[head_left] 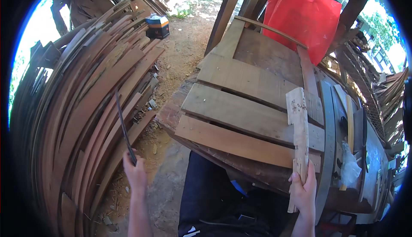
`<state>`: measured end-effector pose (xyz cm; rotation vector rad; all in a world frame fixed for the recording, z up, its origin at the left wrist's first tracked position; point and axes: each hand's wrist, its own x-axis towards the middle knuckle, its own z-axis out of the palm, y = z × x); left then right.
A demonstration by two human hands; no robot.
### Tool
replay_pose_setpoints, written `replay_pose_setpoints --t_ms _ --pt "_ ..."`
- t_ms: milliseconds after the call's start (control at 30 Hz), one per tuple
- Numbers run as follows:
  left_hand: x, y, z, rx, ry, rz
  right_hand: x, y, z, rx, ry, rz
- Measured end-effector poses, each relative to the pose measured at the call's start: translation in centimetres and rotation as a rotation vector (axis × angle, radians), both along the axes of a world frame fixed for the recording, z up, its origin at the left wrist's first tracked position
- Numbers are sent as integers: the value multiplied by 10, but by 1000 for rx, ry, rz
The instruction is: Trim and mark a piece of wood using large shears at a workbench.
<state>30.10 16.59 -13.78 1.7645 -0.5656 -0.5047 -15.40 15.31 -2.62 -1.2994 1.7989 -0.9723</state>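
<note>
My left hand [134, 170] is closed round the lower end of a thin dark rod [122, 123], which I hold out over a stack of boards at the left. Whether the rod is metal or wood, I cannot tell. A narrow, pale, rough-edged wooden board [299, 121] stands out from my right hand [303, 187], whose fingers wrap round its lower part. Beneath that board lie several flat wooden planks [240, 110], side by side on a brown worktable [167, 114]. The pale board crosses over their right ends.
Long brown boards [92, 104] are heaped along the left. Beyond them a dark box [157, 26] sits by the dirt ground [184, 44]. Red plastic sheeting [300, 18] hangs at the table's far end. A clear plastic bag [350, 166] lies on the right, beside a grey-blue plank [328, 121].
</note>
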Motion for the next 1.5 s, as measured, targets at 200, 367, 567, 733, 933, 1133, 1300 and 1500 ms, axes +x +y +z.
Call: replay_pose_setpoints --t_ms 200,367,567,733,933,1133,1300,1500 --pt "0 -31 121 101 -587 -318 36 0 10 -43 -137 148" --pt "-3 -88 142 118 -922 -647 72 1 24 -134 117 340" --pt "-16 -107 148 170 -1008 -767 113 -15 33 -360 291 564" --pt "-14 -115 139 144 -952 -862 129 -22 29 -445 344 595" --pt "-11 -121 133 172 -954 -850 135 -32 52 -304 436 679" --pt "-10 -122 133 180 -881 -882 135 -23 100 -728 126 290" --pt "-3 -124 125 117 -981 -835 157 -36 42 -501 339 538" --pt "1 -126 127 143 -922 -884 156 -32 47 -442 333 590"
